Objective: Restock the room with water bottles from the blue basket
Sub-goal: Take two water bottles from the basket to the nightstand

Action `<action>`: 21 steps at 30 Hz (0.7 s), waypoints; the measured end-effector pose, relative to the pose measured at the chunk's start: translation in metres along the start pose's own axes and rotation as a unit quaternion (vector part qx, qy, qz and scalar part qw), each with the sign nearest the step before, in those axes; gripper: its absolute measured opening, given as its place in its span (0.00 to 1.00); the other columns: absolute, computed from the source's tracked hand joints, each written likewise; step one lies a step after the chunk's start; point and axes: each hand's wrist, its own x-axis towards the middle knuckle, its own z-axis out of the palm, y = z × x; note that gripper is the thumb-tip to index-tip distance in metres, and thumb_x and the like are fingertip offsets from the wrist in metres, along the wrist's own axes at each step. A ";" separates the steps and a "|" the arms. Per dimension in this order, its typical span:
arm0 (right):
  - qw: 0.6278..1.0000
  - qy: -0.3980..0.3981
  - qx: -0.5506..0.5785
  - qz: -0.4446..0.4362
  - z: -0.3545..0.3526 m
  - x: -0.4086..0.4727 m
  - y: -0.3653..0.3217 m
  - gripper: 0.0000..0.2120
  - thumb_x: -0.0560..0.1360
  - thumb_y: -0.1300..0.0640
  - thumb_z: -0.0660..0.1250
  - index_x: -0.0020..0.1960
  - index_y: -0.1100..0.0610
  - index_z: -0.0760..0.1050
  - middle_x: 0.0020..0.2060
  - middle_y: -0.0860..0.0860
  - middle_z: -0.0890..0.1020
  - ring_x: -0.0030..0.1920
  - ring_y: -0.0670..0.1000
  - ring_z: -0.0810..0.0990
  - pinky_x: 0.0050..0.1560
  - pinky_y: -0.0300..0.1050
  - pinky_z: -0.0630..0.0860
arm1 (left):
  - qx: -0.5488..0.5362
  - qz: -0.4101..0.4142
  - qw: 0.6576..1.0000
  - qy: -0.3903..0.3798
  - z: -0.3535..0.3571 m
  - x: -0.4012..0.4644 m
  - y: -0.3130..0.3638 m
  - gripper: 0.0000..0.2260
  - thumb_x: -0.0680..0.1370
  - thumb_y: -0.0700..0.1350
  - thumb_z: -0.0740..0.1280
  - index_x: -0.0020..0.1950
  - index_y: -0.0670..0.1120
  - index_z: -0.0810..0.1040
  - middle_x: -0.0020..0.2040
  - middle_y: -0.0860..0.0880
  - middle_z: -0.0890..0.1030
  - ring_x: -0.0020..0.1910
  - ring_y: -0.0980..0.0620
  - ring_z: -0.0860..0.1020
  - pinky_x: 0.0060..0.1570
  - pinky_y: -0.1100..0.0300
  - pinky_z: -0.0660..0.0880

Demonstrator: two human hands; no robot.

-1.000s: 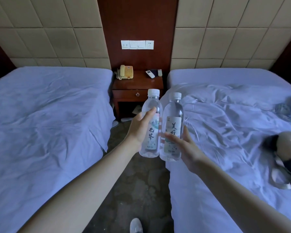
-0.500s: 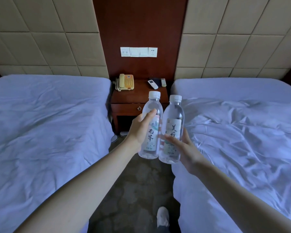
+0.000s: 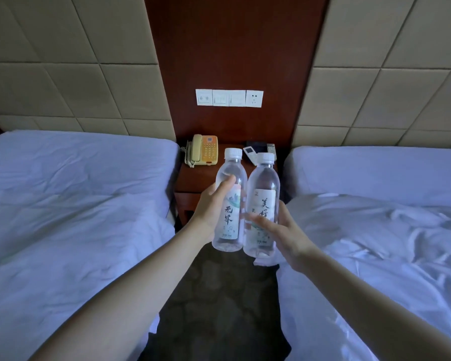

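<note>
Left hand [image 3: 208, 212] and right hand [image 3: 284, 230] each grip an apparently upright bottle.

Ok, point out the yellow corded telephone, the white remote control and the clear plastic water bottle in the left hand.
Yellow corded telephone [image 3: 205, 154]: head view, keypad.
White remote control [image 3: 249, 153]: head view, screen end.
Clear plastic water bottle in the left hand [image 3: 229, 217]: head view, label.

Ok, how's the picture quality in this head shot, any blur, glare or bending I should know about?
Head view: dim, bluish light; both beds' sheets look blue-tinted. The wall tiles bow outward, wide-angle distortion. The right hand is slightly smeared at its fingertips; the left hand and both bottle labels, left bottle and right bottle, read sharp. No strong glare; the phone is clear.
</note>
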 end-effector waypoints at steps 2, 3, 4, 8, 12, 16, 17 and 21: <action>1.000 -0.002 -0.003 0.008 0.000 0.035 -0.005 0.24 0.72 0.55 0.71 0.64 0.50 0.65 0.57 0.52 0.78 0.55 0.49 0.80 0.51 0.44 0.78 | 0.001 -0.001 1.000 -0.001 -0.009 0.035 0.004 0.19 0.69 0.60 0.65 0.48 0.46 0.80 0.43 0.42 0.84 0.43 0.41 0.82 0.54 0.43 0.77; 1.000 -0.004 -0.003 0.012 0.000 0.053 -0.007 0.24 0.72 0.55 0.71 0.64 0.50 0.65 0.56 0.52 0.79 0.55 0.49 0.80 0.52 0.45 0.78 | 0.004 -0.002 1.000 -0.005 -0.014 0.054 0.006 0.19 0.69 0.61 0.65 0.48 0.47 0.80 0.43 0.43 0.84 0.43 0.42 0.82 0.53 0.44 0.77; 1.000 -0.005 -0.003 0.017 0.000 0.072 -0.009 0.24 0.72 0.54 0.71 0.63 0.49 0.65 0.56 0.52 0.79 0.56 0.49 0.80 0.53 0.45 0.78 | 0.009 -0.003 1.000 -0.011 -0.019 0.072 0.009 0.18 0.70 0.61 0.65 0.48 0.47 0.80 0.42 0.44 0.85 0.43 0.43 0.82 0.53 0.45 0.78; 1.000 0.018 0.010 0.017 0.001 0.149 -0.015 0.22 0.71 0.56 0.72 0.61 0.47 0.67 0.58 0.52 0.79 0.58 0.51 0.80 0.60 0.52 0.76 | -0.002 0.017 0.998 -0.056 -0.038 0.150 0.023 0.09 0.77 0.52 0.64 0.48 0.48 0.80 0.39 0.49 0.84 0.39 0.48 0.82 0.43 0.55 0.79; 0.999 0.037 0.020 0.016 0.002 0.215 -0.024 0.25 0.71 0.56 0.73 0.63 0.48 0.66 0.59 0.53 0.79 0.60 0.52 0.79 0.62 0.56 0.75 | 0.012 0.005 0.995 -0.103 -0.053 0.218 0.044 0.09 0.78 0.52 0.63 0.48 0.49 0.80 0.40 0.49 0.84 0.41 0.49 0.82 0.44 0.55 0.78; 0.998 0.051 0.023 0.026 -0.001 0.270 -0.031 0.26 0.70 0.56 0.74 0.64 0.47 0.66 0.59 0.52 0.79 0.59 0.52 0.79 0.62 0.57 0.75 | 0.035 -0.010 0.991 -0.132 -0.061 0.276 0.057 0.12 0.73 0.57 0.66 0.50 0.52 0.79 0.47 0.48 0.84 0.49 0.46 0.81 0.55 0.49 0.76; 0.998 0.052 0.017 0.027 -0.004 0.284 -0.033 0.27 0.69 0.55 0.74 0.64 0.47 0.66 0.58 0.52 0.80 0.59 0.51 0.79 0.62 0.57 0.75 | 0.043 -0.011 0.989 -0.138 -0.061 0.290 0.060 0.14 0.71 0.59 0.67 0.52 0.53 0.79 0.48 0.48 0.84 0.51 0.46 0.82 0.57 0.48 0.75; 0.998 0.053 0.016 0.026 -0.020 0.337 -0.041 0.28 0.69 0.56 0.74 0.65 0.48 0.66 0.58 0.51 0.80 0.59 0.51 0.80 0.61 0.58 0.76 | 0.055 -0.003 0.983 -0.174 -0.059 0.345 0.070 0.10 0.71 0.57 0.66 0.51 0.59 0.79 0.48 0.53 0.84 0.50 0.53 0.82 0.57 0.51 0.75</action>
